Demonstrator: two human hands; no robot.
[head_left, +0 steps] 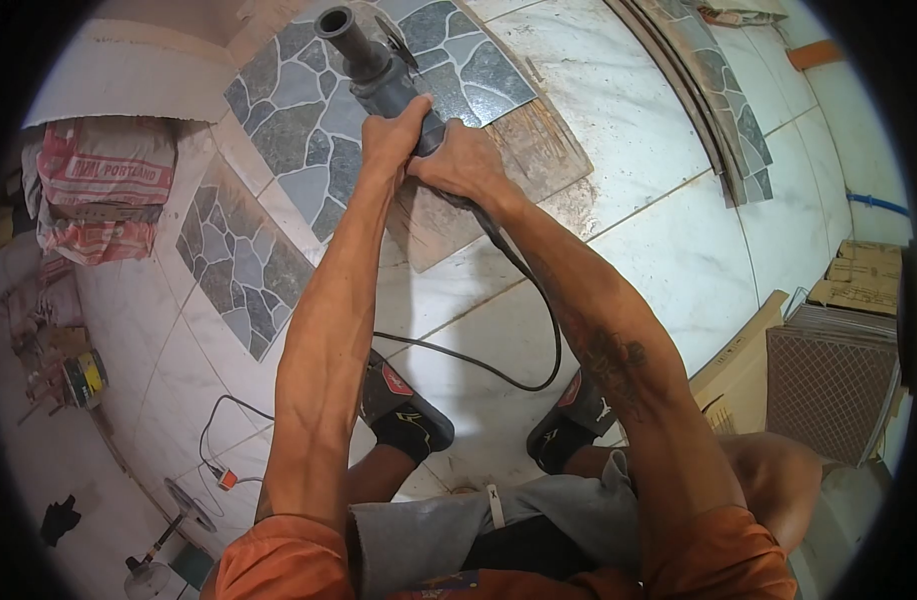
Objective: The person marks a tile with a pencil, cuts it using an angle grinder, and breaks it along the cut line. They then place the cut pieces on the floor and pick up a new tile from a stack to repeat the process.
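Both hands grip a dark grey power tool (pixel 381 92) with a wide round tube at its far end and a thin disc on its right side. My left hand (pixel 394 140) is wrapped round the body, and my right hand (pixel 461 165) closes round the rear, near the black cord (pixel 524 265). Under the tool lies a stone-patterned grey tile (pixel 309 130), resting partly on a worn brown board (pixel 539 150). The disc is over the tile; whether it touches cannot be made out.
A cut patterned tile piece (pixel 244 255) lies at left, below cement bags (pixel 107 185). Long strips (pixel 679 90) lie at upper right. Stacked tiles (pixel 829 370) and boxes stand at right. The cord loops between my feet; a fan (pixel 187 505) is at lower left.
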